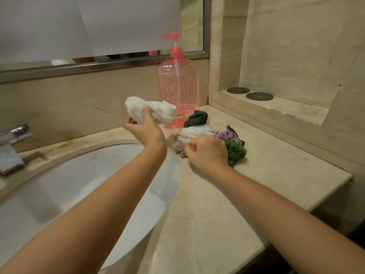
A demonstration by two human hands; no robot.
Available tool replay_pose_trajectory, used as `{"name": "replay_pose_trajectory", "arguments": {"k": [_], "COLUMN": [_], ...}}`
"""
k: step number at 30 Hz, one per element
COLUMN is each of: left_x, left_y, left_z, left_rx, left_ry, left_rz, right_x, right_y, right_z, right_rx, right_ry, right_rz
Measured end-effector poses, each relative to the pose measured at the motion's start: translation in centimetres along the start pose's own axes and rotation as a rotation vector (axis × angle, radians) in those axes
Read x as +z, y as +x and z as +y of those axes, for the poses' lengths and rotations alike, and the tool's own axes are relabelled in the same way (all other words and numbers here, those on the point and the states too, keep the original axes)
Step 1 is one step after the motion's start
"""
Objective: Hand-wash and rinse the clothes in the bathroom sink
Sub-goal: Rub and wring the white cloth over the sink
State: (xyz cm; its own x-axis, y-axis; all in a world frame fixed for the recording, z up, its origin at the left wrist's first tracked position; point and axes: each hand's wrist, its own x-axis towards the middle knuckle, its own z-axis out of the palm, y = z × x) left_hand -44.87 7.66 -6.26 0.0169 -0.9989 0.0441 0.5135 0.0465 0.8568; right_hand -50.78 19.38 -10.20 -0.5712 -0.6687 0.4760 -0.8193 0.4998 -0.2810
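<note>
We see the left hand (143, 129) raised above the far rim of the sink (83, 194), fingers and thumb curled round a crumpled white cloth (151, 111), which is held clear of the worktop (246, 184). The cloth sits in front of the lower left of a pink pump bottle (177, 91); whether they touch we cannot tell.

The right hand (206, 153) rests low on the pile of clothes (209, 137) to the right of the sink, fingers curled, thumb and forefinger pinching a fold of a pale garment (195, 133). In the pile we note a dark grey piece (196, 117) at the far side, a purple patterned piece (230, 134) on the right and a green piece (236, 152) just beside the right hand.

The sink basin is white. A chrome tap (11, 147) stands at its left edge. Two dark round discs (249, 93) lie on a recessed ledge (280, 107) at far right. A mirror (98, 30) runs along the far wall.
</note>
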Motion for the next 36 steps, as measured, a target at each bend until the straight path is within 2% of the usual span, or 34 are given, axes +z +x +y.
{"name": "replay_pose_trajectory", "arguments": {"k": [3,6,8,12,17,22,26,30,36], "left_x": [-1.3,-4.2,-6.6,-11.8,-18.2,-23.0,-25.3,-26.7,-27.3], "left_y": [0.2,0.8,1.6,3.6,6.0,8.5,10.1,12.3,14.1], "left_z": [2.4,3.7,4.2,4.7,6.0,7.5,8.4,8.9,8.6], "left_rx": [-0.264,-0.404,-0.446,-0.462,-0.489,-0.491,-0.434,-0.439,-0.382], "left_ry": [-0.179,-0.221,-0.223,-0.113,-0.039,-0.123,-0.036,-0.068,-0.204], "left_rz": [0.102,0.091,0.075,0.082,0.136,0.138,0.095,0.034,-0.027], "right_x": [-0.4,-0.6,-0.7,-0.2,1.9,4.3,6.1,7.4,9.7], "right_y": [-0.4,-0.8,-1.3,-2.0,-1.9,-1.0,0.3,2.1,6.7], "right_z": [-0.1,-0.9,-2.1,-6.2,-12.6,-18.1,-22.8,-28.1,-32.7], "right_rx": [-0.005,-0.071,-0.158,-0.289,-0.253,-0.394,-0.487,-0.655,-0.92], "right_ry": [0.046,0.1,0.118,0.155,0.385,0.174,0.071,-0.035,-0.421], "right_rz": [0.019,0.078,0.09,-0.059,-0.241,-0.384,-0.415,-0.326,-0.146]}}
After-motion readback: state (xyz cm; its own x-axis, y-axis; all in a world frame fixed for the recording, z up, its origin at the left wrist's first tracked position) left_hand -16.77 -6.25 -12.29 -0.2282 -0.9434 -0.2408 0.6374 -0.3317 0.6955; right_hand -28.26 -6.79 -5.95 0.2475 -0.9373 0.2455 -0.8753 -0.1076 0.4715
